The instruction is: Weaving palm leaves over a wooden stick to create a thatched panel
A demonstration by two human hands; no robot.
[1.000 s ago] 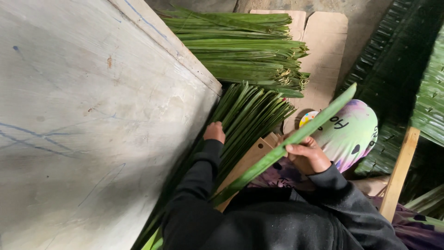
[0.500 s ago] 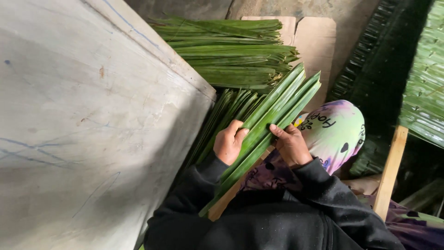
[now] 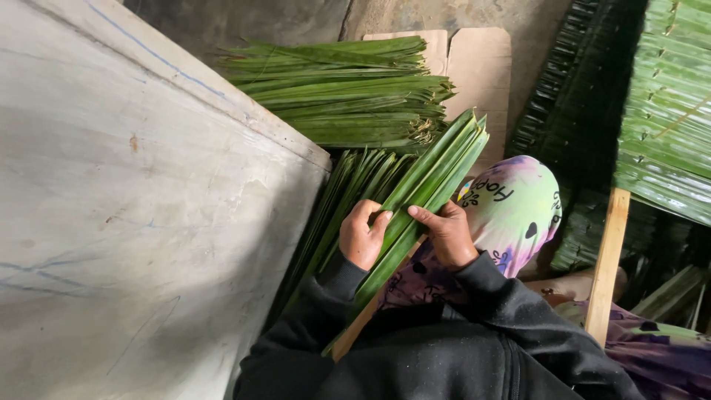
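Left hand (image 3: 361,235) and right hand (image 3: 444,233) both grip bundle of long green leaf strips (image 3: 429,178), tilted over wooden slat (image 3: 370,311).

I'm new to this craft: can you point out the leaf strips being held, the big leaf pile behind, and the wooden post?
held leaf strips (image 3: 437,170), head view, upper blades.
leaf pile (image 3: 348,92), head view, middle of stack.
wooden post (image 3: 607,259), head view, mid-length.

Passage to the left is blocked by the slanted grey board (image 3: 133,207). Ahead, the way is closed by the stacked leaf pile (image 3: 348,89). On the right, room is limited by the tie-dye knee (image 3: 515,207) and wooden post (image 3: 607,267).
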